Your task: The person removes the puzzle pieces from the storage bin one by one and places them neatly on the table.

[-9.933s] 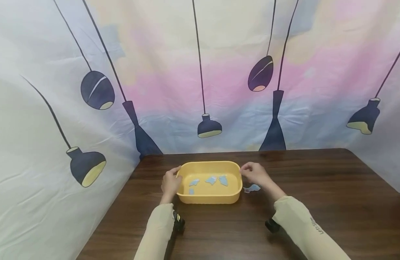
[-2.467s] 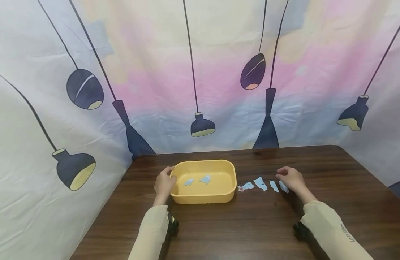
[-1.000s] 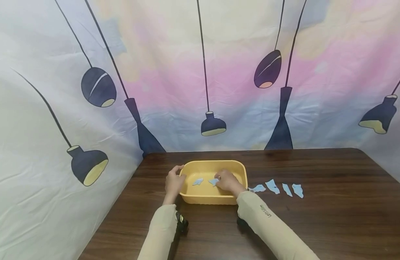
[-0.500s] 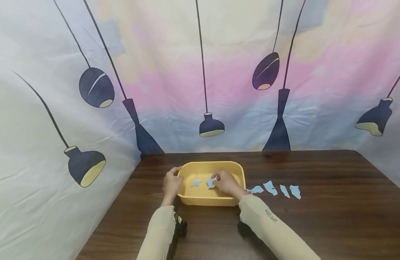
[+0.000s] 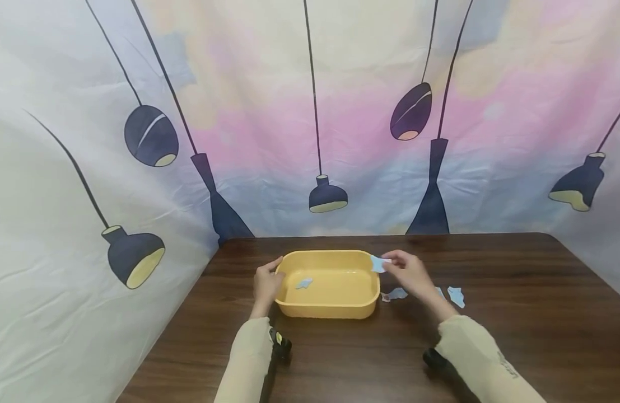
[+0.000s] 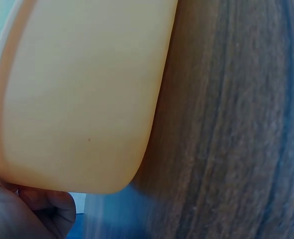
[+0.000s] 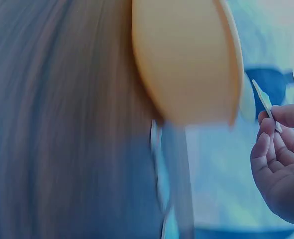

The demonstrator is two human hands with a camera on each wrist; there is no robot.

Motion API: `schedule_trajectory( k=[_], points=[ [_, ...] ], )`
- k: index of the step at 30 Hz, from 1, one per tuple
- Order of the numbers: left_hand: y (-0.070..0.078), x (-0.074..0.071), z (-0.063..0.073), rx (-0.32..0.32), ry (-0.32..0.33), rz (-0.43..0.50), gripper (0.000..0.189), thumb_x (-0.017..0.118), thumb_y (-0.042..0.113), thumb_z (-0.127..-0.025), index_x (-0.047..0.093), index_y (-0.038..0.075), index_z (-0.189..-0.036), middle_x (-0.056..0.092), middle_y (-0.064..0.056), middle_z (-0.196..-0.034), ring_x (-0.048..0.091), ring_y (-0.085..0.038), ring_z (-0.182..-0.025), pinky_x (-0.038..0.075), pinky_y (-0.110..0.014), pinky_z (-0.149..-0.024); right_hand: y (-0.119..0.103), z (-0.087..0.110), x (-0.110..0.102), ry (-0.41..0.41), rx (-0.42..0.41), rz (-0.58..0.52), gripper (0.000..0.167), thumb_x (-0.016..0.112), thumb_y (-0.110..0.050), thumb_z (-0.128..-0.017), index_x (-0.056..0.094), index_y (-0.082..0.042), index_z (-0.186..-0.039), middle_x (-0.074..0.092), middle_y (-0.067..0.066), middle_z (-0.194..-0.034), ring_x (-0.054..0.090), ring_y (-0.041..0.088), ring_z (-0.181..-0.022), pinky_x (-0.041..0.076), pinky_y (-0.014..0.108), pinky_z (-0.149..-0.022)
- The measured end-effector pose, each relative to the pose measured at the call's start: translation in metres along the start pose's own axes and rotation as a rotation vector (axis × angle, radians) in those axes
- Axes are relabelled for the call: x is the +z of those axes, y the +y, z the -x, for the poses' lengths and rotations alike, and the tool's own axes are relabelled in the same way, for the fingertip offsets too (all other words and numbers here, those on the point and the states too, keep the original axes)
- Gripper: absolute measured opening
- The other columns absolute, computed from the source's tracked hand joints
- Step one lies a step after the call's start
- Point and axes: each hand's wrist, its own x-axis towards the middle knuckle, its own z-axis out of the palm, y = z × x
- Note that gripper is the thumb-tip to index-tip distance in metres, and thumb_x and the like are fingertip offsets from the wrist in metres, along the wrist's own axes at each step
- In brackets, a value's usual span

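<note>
My left hand [image 5: 267,284] grips the left end of a yellow plastic tub [image 5: 327,310], thumb over the rim; in the left wrist view its curled fingers [image 6: 64,204] show beneath the tub's end. One light blue, jagged flat piece [image 5: 304,283] lies inside the tub on the left. Between thumb and fingertips my right hand [image 5: 410,275] pinches another light blue flat piece [image 5: 378,264], raised by the tub's right rim. The right wrist view shows that held piece [image 7: 262,99] nearly edge-on, thin and stiff-looking.
Right of the tub on the dark wooden table [image 5: 340,358], a jagged piece with a reddish mark [image 5: 394,294] lies beside others, including a blue piece [image 5: 456,296] farther right. My right forearm hides part of this row. A lamp-patterned cloth [image 5: 269,140] hangs behind.
My right hand has lifted one piece out of the tub and carried it right. Over the earlier frames, several pieces went from tub to table. My left hand keeps its hold.
</note>
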Motion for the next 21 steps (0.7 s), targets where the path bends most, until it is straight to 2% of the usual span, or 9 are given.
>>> schedule_trajectory(
  k=[4, 11, 17, 21],
  points=[
    [0.000, -0.003, -0.002, 0.013, 0.010, -0.007, 0.045, 0.056, 0.005, -0.087, 0.064, 0.012, -0.130, 0.071, -0.023, -0.110, 0.062, -0.014, -0.059, 0.043, -0.021, -0.048, 0.020, 0.012, -0.032, 0.037, 0.058, 0.026, 0.027, 0.063, -0.010, -0.092, 0.064, 0.008, -0.112, 0.070, 0.020, -0.090, 0.062, 0.010, -0.075, 0.048, 0.021, -0.064],
    [-0.005, -0.004, -0.004, 0.028, 0.021, -0.048, 0.045, 0.057, 0.007, -0.085, 0.065, 0.012, -0.128, 0.073, -0.021, -0.084, 0.046, -0.007, -0.045, 0.037, -0.022, -0.043, 0.057, 0.038, -0.081, 0.000, 0.169, 0.098, 0.037, 0.059, -0.016, -0.096, 0.059, 0.013, -0.117, 0.070, 0.020, -0.092, 0.062, 0.004, -0.073, 0.051, 0.021, -0.064],
    [-0.005, -0.001, -0.005, 0.044, 0.027, -0.055, 0.045, 0.058, 0.007, -0.084, 0.066, 0.013, -0.127, 0.074, -0.020, -0.093, 0.049, -0.008, -0.047, 0.037, -0.022, -0.044, 0.079, 0.053, -0.111, -0.014, 0.214, 0.134, 0.038, 0.056, -0.015, -0.097, 0.056, 0.017, -0.118, 0.069, 0.023, -0.097, 0.060, 0.001, -0.072, 0.052, 0.020, -0.064],
    [-0.003, 0.002, -0.004, 0.036, 0.022, -0.054, 0.045, 0.057, 0.007, -0.084, 0.066, 0.013, -0.127, 0.074, -0.020, -0.096, 0.051, -0.008, -0.049, 0.037, -0.022, -0.044, 0.089, 0.058, -0.127, -0.033, 0.244, 0.136, 0.039, 0.054, -0.012, -0.097, 0.053, 0.020, -0.118, 0.069, 0.017, -0.093, 0.059, -0.001, -0.070, 0.053, 0.020, -0.064]
  ],
)
